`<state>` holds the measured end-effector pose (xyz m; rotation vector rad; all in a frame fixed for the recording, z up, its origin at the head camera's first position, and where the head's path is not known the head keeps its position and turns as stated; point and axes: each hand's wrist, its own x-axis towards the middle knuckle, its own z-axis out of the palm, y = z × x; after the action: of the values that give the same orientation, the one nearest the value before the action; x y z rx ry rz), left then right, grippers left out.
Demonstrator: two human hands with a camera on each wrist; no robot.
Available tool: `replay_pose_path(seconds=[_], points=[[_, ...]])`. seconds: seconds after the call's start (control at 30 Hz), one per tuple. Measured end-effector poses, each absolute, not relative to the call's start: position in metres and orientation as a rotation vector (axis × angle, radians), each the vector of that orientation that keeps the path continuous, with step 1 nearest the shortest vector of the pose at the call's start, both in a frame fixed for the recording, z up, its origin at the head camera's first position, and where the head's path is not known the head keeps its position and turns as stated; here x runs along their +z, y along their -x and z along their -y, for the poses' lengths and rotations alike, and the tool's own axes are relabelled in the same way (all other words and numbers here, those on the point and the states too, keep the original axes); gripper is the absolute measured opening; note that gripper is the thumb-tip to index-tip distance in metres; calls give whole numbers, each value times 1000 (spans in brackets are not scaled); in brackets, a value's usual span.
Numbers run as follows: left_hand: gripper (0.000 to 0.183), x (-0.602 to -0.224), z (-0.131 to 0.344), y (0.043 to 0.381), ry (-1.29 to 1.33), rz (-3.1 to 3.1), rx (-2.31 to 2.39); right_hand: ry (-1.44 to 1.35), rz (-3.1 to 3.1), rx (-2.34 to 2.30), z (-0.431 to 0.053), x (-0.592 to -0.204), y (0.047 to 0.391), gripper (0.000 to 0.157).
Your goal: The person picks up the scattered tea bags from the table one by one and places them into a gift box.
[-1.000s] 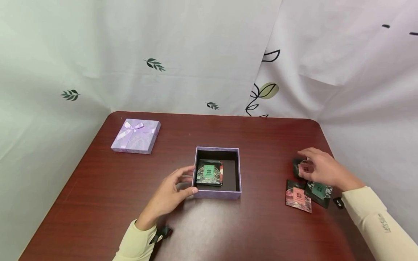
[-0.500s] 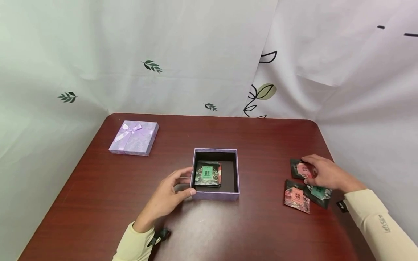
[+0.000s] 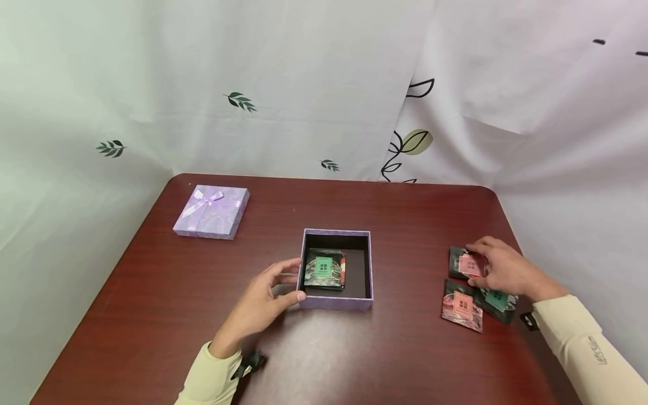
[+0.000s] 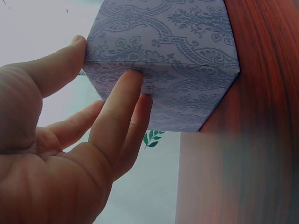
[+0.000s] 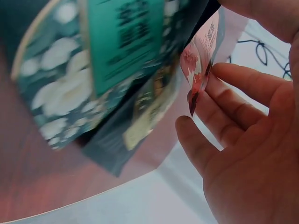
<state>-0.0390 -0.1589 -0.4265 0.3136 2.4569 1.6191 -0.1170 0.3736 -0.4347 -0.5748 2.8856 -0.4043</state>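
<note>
In the head view my left hand (image 3: pixel 255 301) holds the near left corner of an open purple box (image 3: pixel 336 304). The left wrist view shows the thumb at the box's edge and fingertips against its patterned wall (image 4: pixel 177 91). Inside the box lies a green-labelled sachet (image 3: pixel 324 269) over others. At the right, my right hand (image 3: pixel 503 271) pinches the side of a dark sachet with a pink label (image 3: pixel 469 264). In the right wrist view this pink sachet (image 5: pixel 198 58) bends between fingers and thumb. A green-labelled sachet (image 3: pixel 498 301) sits partly under the hand, beside another pink-labelled sachet (image 3: pixel 462 305).
The purple box lid (image 3: pixel 215 212) with a ribbon bow lies at the far left of the dark red table (image 3: pixel 152 315). White curtains with leaf prints (image 3: pixel 283 84) hang close behind the table and along its sides.
My right hand has come down onto the far pink-labelled sachet and its fingers have closed at the sachet's side. The left hand and the box have stayed in place.
</note>
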Motion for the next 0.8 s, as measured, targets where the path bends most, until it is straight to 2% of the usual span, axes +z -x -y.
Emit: replay_pose_path(seconds=[0.27,0.8], points=[[69,-427,158,40,-305,-2424,1637,621,-2941,-366,-363,-425,115,84],[70,-428,158,40,-316,-2424,1647,799,-3051,-330,-321,-386,106,77]])
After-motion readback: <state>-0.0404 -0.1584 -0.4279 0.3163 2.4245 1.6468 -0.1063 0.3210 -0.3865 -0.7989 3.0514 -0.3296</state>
